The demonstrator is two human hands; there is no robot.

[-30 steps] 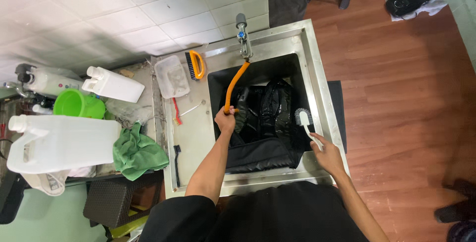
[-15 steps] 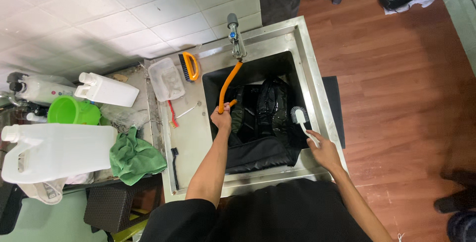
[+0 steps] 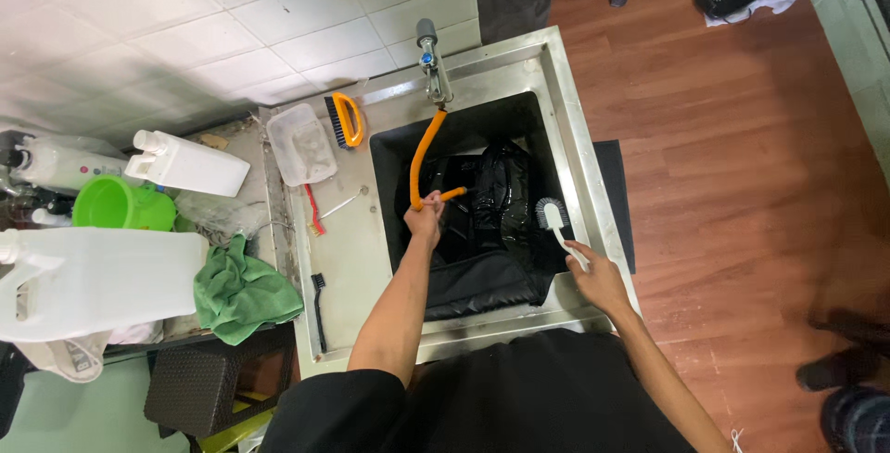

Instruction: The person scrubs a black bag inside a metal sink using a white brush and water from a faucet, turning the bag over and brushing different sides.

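While left hand [image 3: 425, 216] grips orange hose [image 3: 422, 158], right hand [image 3: 595, 279] pinches brush [image 3: 556, 223]; black bag [image 3: 496, 221] lies between them, lengthwise away.

Hose [image 3: 425, 154] orange, held in left hand [image 3: 425, 219]. Brush [image 3: 556, 225] white with dark bristles, in right hand [image 3: 593, 277]. Bag [image 3: 491, 221] in sink [image 3: 575, 138] glossy black; sink steel grey. Cloth [image 3: 243, 291] at counter's front edge green. Bowl [image 3: 119, 204] lime green. Jug [image 3: 93, 281] white. Floor [image 3: 742, 184] reddish-brown wood grain.
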